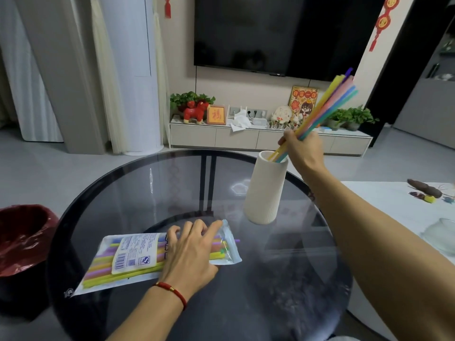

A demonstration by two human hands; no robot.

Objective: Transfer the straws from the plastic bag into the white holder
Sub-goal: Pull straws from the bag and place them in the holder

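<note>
Soft, even indoor light, no hard shadows. Pale ceiling-light glare sits on the glass table (152,193), toward its far rim. Wide-angle bending curves the walls beyond it; details look slightly soft.

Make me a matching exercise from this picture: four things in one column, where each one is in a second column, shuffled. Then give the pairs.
Things
1. bundle of straws
2. plastic bag
3. white holder
4. red-lined bin

Places
A. flat on the glass table, under the left hand
B. on the floor, left of the table
C. gripped in the right hand, lower ends inside the holder's mouth
D. upright on the table's far side

Pairs: 1-C, 2-A, 3-D, 4-B
</note>
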